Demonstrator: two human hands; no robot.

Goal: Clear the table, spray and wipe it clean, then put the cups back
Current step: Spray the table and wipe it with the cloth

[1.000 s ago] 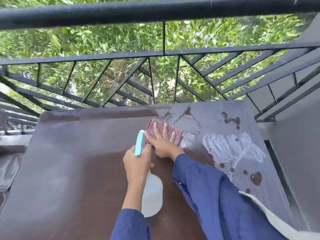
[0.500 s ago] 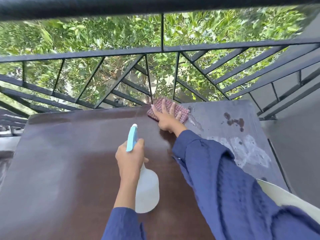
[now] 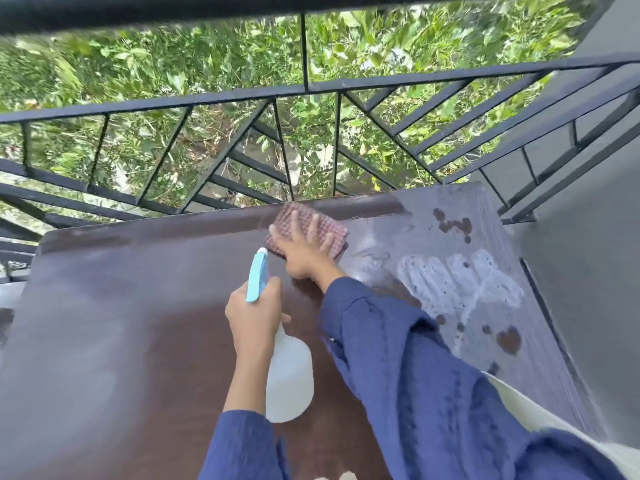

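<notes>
**Cloth under one palm, bottle in the other**

The right hand [image 3: 304,252] lies flat, fingers spread, pressing the checked cloth [image 3: 337,228] near the table's [image 3: 138,306] far edge (white foam [image 3: 460,282] lies just beside it). The left hand [image 3: 254,320] grips the spray bottle [image 3: 289,382] by its neck.

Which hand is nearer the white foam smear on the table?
Right. The right hand presses the checked cloth flat just left of the foam smear; the left hand grips the spray bottle farther left and nearer the person.
</notes>
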